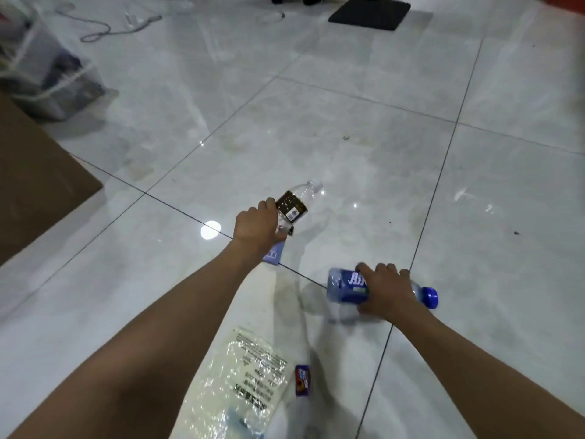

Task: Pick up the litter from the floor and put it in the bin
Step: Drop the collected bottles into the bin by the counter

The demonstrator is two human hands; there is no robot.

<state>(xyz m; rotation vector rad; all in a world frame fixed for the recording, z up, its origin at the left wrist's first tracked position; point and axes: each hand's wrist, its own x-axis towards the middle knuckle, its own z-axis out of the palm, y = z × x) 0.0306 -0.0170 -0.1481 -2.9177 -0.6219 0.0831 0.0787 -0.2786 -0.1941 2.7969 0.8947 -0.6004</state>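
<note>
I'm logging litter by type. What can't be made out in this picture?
- Blue card: mostly hidden under the left hand.
- Blue bottle label: partly covered by the right hand, blurred.
- Plastic bag: cut off by the bottom edge.
- Small wrapper: print too small.
- Bin: not identifiable.

left arm: bare to the frame edge, no sleeve | right arm: bare, no sleeve | left hand, right hand: ungloved, no rings, no watch
</note>
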